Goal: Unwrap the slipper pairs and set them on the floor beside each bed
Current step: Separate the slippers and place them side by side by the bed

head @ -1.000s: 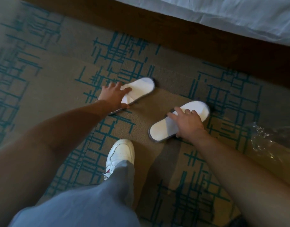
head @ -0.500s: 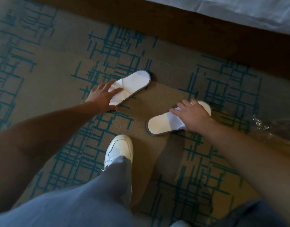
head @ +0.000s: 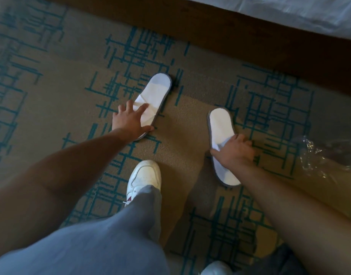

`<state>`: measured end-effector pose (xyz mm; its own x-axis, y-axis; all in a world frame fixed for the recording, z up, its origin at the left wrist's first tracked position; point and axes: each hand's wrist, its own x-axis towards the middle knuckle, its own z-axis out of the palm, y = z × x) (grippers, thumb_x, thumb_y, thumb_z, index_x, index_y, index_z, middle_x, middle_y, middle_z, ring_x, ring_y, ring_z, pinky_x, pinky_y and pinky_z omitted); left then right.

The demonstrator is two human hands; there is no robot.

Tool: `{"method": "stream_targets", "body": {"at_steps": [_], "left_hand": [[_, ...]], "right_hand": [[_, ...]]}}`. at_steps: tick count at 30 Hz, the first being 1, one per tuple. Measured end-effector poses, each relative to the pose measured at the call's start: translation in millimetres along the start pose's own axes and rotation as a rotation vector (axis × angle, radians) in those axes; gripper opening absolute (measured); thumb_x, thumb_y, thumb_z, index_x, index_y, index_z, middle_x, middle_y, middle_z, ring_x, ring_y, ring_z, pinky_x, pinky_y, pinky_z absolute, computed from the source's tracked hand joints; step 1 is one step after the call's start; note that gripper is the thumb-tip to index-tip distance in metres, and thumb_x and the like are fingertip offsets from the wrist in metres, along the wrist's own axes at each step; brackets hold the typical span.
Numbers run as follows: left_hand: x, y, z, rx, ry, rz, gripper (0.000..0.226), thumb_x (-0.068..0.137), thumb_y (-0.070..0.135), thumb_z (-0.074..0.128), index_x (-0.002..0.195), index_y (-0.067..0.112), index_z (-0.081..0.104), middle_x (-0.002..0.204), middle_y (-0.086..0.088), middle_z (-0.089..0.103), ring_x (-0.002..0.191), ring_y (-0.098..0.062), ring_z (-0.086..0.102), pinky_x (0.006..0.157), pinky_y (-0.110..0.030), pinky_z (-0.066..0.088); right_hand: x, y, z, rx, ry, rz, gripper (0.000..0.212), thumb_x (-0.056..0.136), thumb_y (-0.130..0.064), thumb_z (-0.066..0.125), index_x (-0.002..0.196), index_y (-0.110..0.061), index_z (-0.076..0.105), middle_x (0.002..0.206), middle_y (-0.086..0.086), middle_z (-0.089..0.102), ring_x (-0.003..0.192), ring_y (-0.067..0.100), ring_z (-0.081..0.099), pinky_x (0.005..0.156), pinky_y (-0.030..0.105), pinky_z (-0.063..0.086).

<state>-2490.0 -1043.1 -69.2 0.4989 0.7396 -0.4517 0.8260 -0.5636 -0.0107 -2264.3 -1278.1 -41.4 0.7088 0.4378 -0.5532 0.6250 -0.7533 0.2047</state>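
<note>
Two white slippers with grey soles lie flat on the patterned carpet beside the bed. The left slipper [head: 154,94] points up and to the right, and my left hand [head: 131,120] rests on its flattened strap end with fingers spread. The right slipper [head: 221,126] lies nearly parallel to it, heel toward the bed. My right hand [head: 234,153] grips its strap at the middle. A gap of bare carpet separates the pair.
The dark wooden bed base [head: 250,36] and white bedding [head: 309,14] run across the top. A crumpled clear plastic wrapper [head: 325,155] lies on the carpet at the right. My white sneaker [head: 145,177] and grey trouser leg [head: 111,235] stand below the slippers.
My right hand has turned the right slipper from slanting to nearly upright in the frame. My left hand has slid lower along the left slipper, which now points more steeply.
</note>
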Motion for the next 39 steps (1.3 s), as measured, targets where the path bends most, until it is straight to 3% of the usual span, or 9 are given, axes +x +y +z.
{"method": "stream_targets", "body": {"at_steps": [6,8,10,12,16,19,23,28,39], "left_hand": [[-8.6,-13.6,-5.6,-0.357,0.045,-0.098,0.074,0.082,0.076,0.057,0.148,0.048,0.039,0.157,0.0,0.039,0.143,-0.033,0.036,0.108,-0.053,0.043],[-16.9,-23.0,-1.8,-0.308,0.025,-0.052,0.073,0.084,0.068,0.063,0.149,0.048,0.039,0.158,-0.002,0.037,0.142,-0.033,0.036,0.108,-0.052,0.044],[-22.9,-27.1,1.3,-0.183,-0.011,-0.007,0.076,0.084,0.065,0.065,0.151,0.048,0.035,0.162,-0.003,0.03,0.144,-0.034,0.033,0.112,-0.054,0.04],[-24.1,-25.4,3.3,-0.129,-0.002,-0.008,0.079,0.084,0.066,0.064,0.153,0.048,0.03,0.165,-0.003,0.024,0.147,-0.036,0.029,0.115,-0.056,0.033],[-22.8,-18.9,7.0,-0.111,0.034,-0.01,0.08,0.086,0.065,0.062,0.156,0.044,0.027,0.169,-0.005,0.014,0.155,-0.038,0.011,0.123,-0.058,0.016],[-22.3,-14.9,7.5,-0.074,0.022,-0.014,0.081,0.089,0.063,0.059,0.158,0.037,0.025,0.17,-0.007,0.012,0.156,-0.037,0.011,0.124,-0.057,0.018],[-19.9,-11.1,1.9,-0.073,0.005,-0.006,0.09,0.086,0.063,0.065,0.159,0.031,0.024,0.17,-0.004,0.013,0.151,-0.035,0.025,0.119,-0.055,0.029],[-29.7,-26.2,2.9,0.001,-0.071,0.079,0.116,0.069,0.066,0.079,0.16,0.031,0.016,0.169,-0.004,0.005,0.15,-0.035,0.024,0.119,-0.053,0.031],[-3.0,-23.9,-4.8,0.093,0.002,0.126,0.113,0.07,0.074,0.071,0.159,0.033,0.016,0.167,-0.013,0.017,0.149,-0.038,0.025,0.121,-0.052,0.025]], "right_hand": [[-11.4,-39.4,-15.3,0.205,0.067,-0.075,0.1,0.082,-0.084,0.034,0.149,-0.011,0.036,0.145,0.013,0.044,0.119,0.036,0.058,0.071,0.035,0.037],[-17.8,-38.9,-13.8,0.152,0.144,-0.248,0.081,0.089,-0.073,0.038,0.149,-0.019,0.037,0.153,0.01,0.034,0.13,0.034,0.047,0.087,0.039,0.045],[-21.8,-32.6,-8.0,0.036,0.154,-0.439,0.071,0.091,-0.061,0.048,0.151,-0.026,0.034,0.161,0.007,0.022,0.143,0.034,0.031,0.105,0.047,0.042],[-24.2,-25.7,1.9,-0.044,0.075,-0.55,0.079,0.085,-0.054,0.061,0.153,-0.029,0.029,0.165,0.005,0.013,0.15,0.033,0.016,0.113,0.054,0.033],[-27.1,-21.7,19.8,-0.134,-0.016,-0.573,0.119,0.07,-0.061,0.074,0.16,-0.018,0.009,0.169,0.01,-0.001,0.155,0.035,0.0,0.122,0.057,0.014],[-32.2,-30.8,29.3,-0.244,-0.004,-0.581,0.135,0.064,-0.06,0.082,0.16,-0.008,0.003,0.168,0.018,-0.004,0.154,0.04,-0.004,0.121,0.063,0.012],[-43.5,-46.1,36.8,-0.272,-0.003,-0.602,0.127,0.07,-0.045,0.084,0.16,-0.007,0.003,0.167,0.022,-0.006,0.152,0.047,-0.002,0.114,0.069,0.025],[-25.8,-50.4,21.0,-0.131,0.037,-0.687,0.111,0.072,-0.038,0.082,0.157,-0.015,0.015,0.168,0.012,0.002,0.155,0.037,0.0,0.115,0.062,0.028],[15.3,-89.3,-26.5,-0.151,0.175,-0.681,0.095,0.076,-0.041,0.077,0.153,-0.014,0.03,0.167,0.013,0.011,0.154,0.037,0.004,0.121,0.053,0.019]]}}
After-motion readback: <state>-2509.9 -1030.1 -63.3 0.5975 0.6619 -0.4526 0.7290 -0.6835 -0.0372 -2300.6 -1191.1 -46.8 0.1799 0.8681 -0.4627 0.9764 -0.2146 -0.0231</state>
